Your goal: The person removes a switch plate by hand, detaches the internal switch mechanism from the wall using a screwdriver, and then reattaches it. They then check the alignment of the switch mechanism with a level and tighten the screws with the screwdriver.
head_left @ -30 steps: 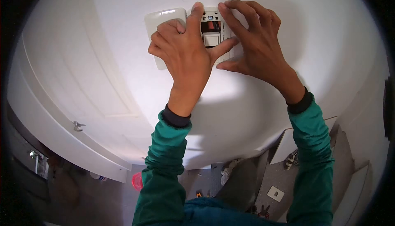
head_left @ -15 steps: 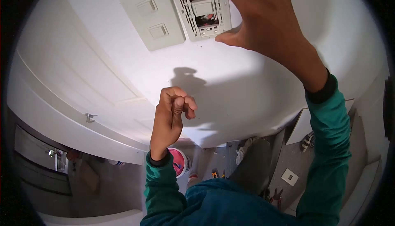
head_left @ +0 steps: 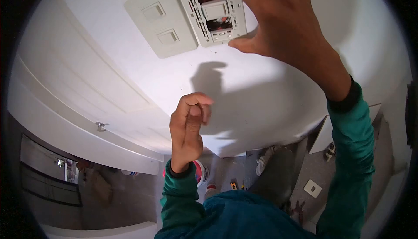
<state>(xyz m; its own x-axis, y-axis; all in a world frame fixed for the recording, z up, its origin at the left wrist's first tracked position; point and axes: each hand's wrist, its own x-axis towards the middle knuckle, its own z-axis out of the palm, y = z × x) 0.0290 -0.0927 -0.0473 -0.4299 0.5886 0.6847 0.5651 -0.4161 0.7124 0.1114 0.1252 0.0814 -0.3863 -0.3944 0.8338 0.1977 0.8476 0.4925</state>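
My right hand (head_left: 283, 25) is spread against the wall beside an uncovered switch frame (head_left: 215, 10), its thumb near the frame's lower right corner. The frame holds one small switch, with reddish wiring showing in the gaps above and below it. A covered switch plate (head_left: 161, 19) with two switches sits just left of the frame. Lower down, my left hand (head_left: 189, 123) is held in front of the wall with curled fingers, the thumb pressed towards them. Whatever those fingers hold, if anything, cannot be made out.
A white door with a metal latch (head_left: 101, 126) stands at the left. On the floor lie a square cover plate (head_left: 312, 188), pliers (head_left: 298, 208) and a yellow-black tool (head_left: 234, 184). A bucket (head_left: 201, 172) is partly behind my left forearm.
My left hand has shifted slightly to the right, and its shadow on the wall has moved up and right. My right hand stays beside the switch frame. The view has shifted a little.
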